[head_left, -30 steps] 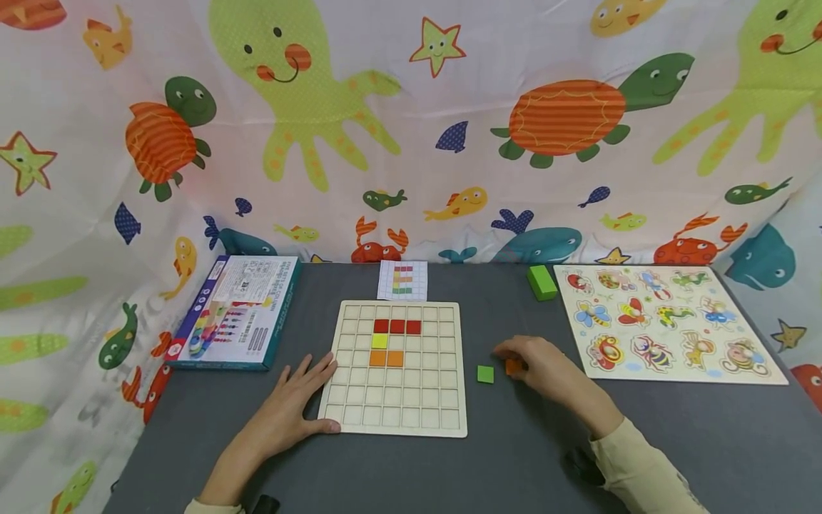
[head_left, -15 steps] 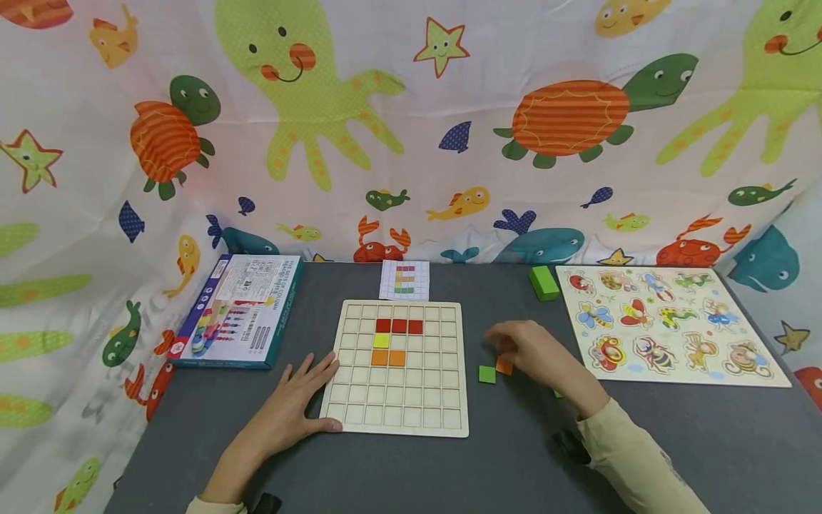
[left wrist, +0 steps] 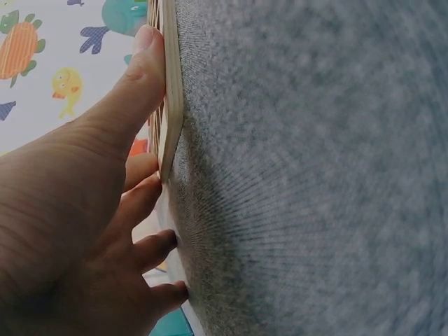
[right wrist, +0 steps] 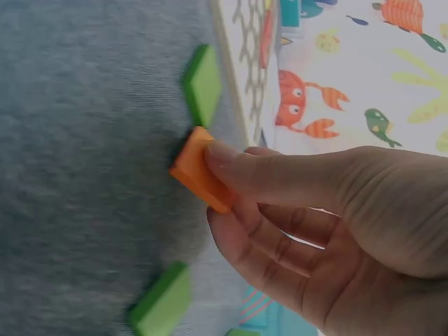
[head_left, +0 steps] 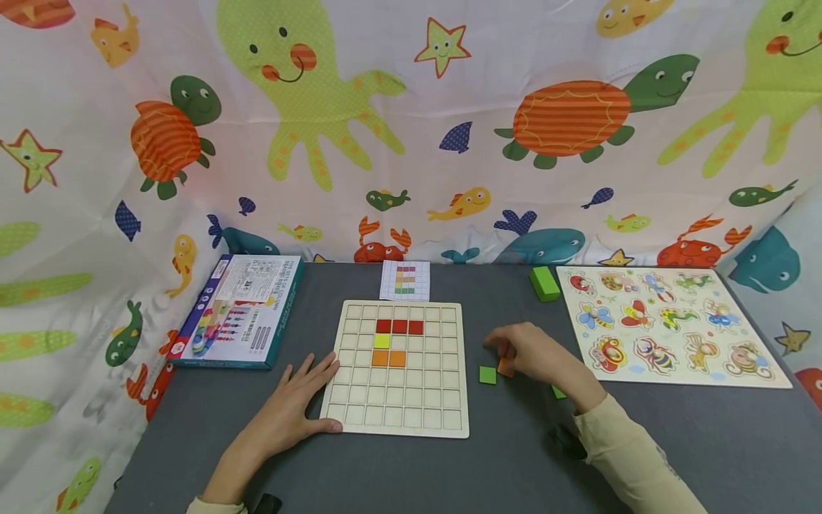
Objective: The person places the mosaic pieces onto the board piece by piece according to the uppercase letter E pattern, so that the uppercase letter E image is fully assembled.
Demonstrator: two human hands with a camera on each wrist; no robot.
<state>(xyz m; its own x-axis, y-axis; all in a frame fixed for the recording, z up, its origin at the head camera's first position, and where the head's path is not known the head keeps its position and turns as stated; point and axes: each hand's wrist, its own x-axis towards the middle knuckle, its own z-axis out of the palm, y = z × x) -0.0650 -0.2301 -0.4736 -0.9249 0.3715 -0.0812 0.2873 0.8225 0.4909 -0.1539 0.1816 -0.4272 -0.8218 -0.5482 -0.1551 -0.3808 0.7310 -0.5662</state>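
Note:
A wooden grid board (head_left: 424, 400) lies on the grey table with three red tiles (head_left: 399, 327), a yellow tile (head_left: 382, 341) and two orange tiles (head_left: 388, 358) in its cells. My left hand (head_left: 289, 410) rests at the board's left edge, thumb on the near corner and fingers spread. Right of the board, my right hand (head_left: 533, 353) pinches an orange tile (right wrist: 199, 171) between thumb and fingers. One green tile (head_left: 487, 375) lies just left of that hand. Another green tile (right wrist: 162, 301) lies by the wrist, partly covered in the head view.
Behind the board is a paper card (head_left: 404, 280) with a coloured grid pattern. A boxed set (head_left: 237, 310) lies at the left. At the right are a green block stack (head_left: 544, 283) and a picture puzzle board (head_left: 674, 325). A printed cloth (head_left: 411, 128) hangs behind the table.
My right hand has shifted slightly left with the orange tile, uncovering a green tile near the wrist. My left hand stays at the board's edge.

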